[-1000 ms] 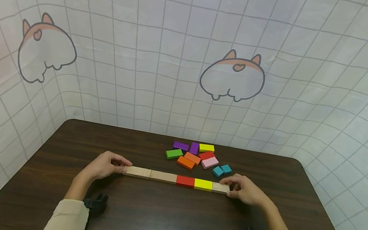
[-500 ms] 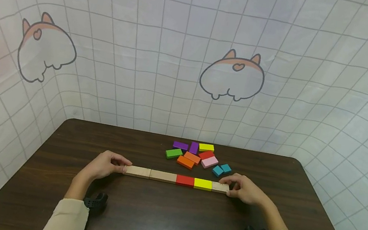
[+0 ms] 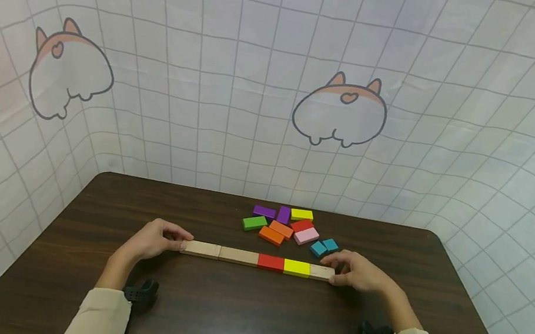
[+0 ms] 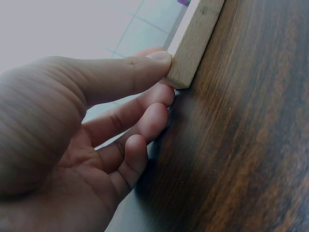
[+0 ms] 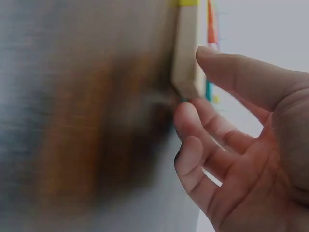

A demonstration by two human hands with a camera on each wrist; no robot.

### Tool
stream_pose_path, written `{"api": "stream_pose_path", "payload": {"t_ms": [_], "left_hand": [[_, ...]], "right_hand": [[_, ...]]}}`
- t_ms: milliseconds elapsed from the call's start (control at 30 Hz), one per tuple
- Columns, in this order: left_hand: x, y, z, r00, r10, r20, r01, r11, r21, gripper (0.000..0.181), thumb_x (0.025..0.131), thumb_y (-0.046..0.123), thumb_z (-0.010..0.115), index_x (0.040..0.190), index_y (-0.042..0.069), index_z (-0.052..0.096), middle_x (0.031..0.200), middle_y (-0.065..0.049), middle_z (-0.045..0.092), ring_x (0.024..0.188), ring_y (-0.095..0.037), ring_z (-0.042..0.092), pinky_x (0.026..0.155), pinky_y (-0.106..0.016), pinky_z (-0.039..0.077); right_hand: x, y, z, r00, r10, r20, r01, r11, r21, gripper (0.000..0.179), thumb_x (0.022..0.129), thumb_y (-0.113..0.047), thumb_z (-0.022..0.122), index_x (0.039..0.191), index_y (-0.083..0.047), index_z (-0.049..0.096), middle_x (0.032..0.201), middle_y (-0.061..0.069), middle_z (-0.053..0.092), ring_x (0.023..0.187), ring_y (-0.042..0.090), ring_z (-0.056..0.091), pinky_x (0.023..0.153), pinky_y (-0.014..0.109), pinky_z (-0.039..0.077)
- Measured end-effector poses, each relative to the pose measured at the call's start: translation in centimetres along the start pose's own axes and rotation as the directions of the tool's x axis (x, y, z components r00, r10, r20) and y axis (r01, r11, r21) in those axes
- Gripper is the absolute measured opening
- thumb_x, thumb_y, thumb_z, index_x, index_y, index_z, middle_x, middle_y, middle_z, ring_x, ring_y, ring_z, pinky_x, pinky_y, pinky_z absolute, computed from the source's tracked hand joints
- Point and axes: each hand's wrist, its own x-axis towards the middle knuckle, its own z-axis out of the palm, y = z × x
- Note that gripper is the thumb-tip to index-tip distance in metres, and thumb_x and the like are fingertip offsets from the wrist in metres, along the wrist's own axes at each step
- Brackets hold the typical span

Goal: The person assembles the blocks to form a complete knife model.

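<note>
A straight row of flat blocks lies across the dark table. From left to right come a plain wooden block point(image 3: 201, 249), another wooden block point(image 3: 238, 256), a red block point(image 3: 271, 262), a yellow block point(image 3: 297, 268) and a shorter wooden block point(image 3: 321, 272). My left hand point(image 3: 154, 239) pinches the row's left end, and the left wrist view shows the thumb on the wooden block's end point(image 4: 186, 58). At the opposite end, my right hand point(image 3: 361, 274) has thumb and forefinger at the shorter wooden block, its other fingers loosely bent. The right wrist view is blurred.
Behind the row lie loose blocks: purple point(image 3: 264, 212), green point(image 3: 254, 223), orange point(image 3: 271, 236), pink point(image 3: 306, 235), yellow point(image 3: 301, 215) and small blue ones point(image 3: 318, 249) close to the right hand. A white gridded cloth point(image 3: 232, 125) hangs beyond the table's far edge.
The right wrist and sleeve have risen slightly in the last half second. The row and the left hand stay in place; the head view has shifted a little.
</note>
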Motion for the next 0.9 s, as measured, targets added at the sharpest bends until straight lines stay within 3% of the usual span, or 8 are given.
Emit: {"api": "stream_pose_path", "payload": {"t_ms": [300, 467, 667, 767, 900], "left_hand": [[0.0, 0.1, 0.0, 1.0, -0.011, -0.004, 0.011, 1.0, 0.011, 0.019, 0.093, 0.015, 0.076, 0.111, 0.014, 0.08, 0.097, -0.005, 0.07, 0.083, -0.019, 0.057, 0.075, -0.034, 0.047], [0.0, 0.0, -0.1, 1.0, -0.018, -0.003, 0.018, 1.0, 0.007, 0.019, 0.093, 0.015, 0.076, 0.111, 0.014, 0.08, 0.095, -0.004, 0.07, 0.083, -0.018, 0.058, 0.075, -0.033, 0.047], [-0.1, 0.0, -0.2, 1.0, -0.021, -0.007, 0.021, 1.0, 0.005, 0.018, 0.093, 0.015, 0.076, 0.11, 0.013, 0.08, 0.094, -0.004, 0.07, 0.083, -0.018, 0.057, 0.076, -0.033, 0.047], [0.0, 0.0, -0.1, 1.0, -0.019, -0.005, 0.019, 1.0, 0.006, 0.018, 0.093, 0.014, 0.076, 0.11, 0.014, 0.08, 0.094, -0.004, 0.07, 0.082, -0.019, 0.057, 0.075, -0.033, 0.046], [0.1, -0.1, -0.1, 1.0, -0.017, -0.006, 0.017, 1.0, 0.007, 0.018, 0.093, 0.015, 0.076, 0.11, 0.014, 0.08, 0.093, -0.004, 0.069, 0.082, -0.019, 0.057, 0.074, -0.033, 0.046]], "right_hand": [[2.3, -0.9, -2.0, 0.984, 0.011, -0.179, -0.008, 1.0, 0.015, 0.025, 0.099, -0.012, 0.068, 0.121, -0.001, 0.069, 0.095, 0.008, 0.065, 0.082, 0.019, 0.055, 0.073, 0.031, 0.048], [4.4, -0.8, -1.5, 0.966, 0.044, -0.255, -0.05, 0.999, -0.02, 0.023, 0.099, -0.013, 0.067, 0.12, -0.005, 0.07, 0.106, 0.011, 0.07, 0.092, 0.023, 0.061, 0.081, 0.037, 0.053], [6.6, -0.8, -0.6, 0.96, 0.098, -0.263, -0.109, 0.994, -0.027, 0.028, 0.099, -0.016, 0.067, 0.125, -0.005, 0.069, 0.116, 0.016, 0.071, 0.102, 0.028, 0.063, 0.091, 0.048, 0.054], [7.4, -0.6, -0.2, 0.952, 0.129, -0.278, -0.146, 0.988, -0.041, 0.028, 0.099, -0.018, 0.067, 0.125, -0.008, 0.07, 0.118, 0.014, 0.071, 0.105, 0.03, 0.063, 0.101, 0.059, 0.042], [8.2, -0.6, 0.1, 0.941, 0.163, -0.296, -0.188, 0.98, -0.058, 0.026, 0.099, -0.021, 0.068, 0.124, -0.013, 0.072, 0.12, 0.013, 0.072, 0.11, 0.032, 0.062, 0.097, 0.066, 0.029]]}}
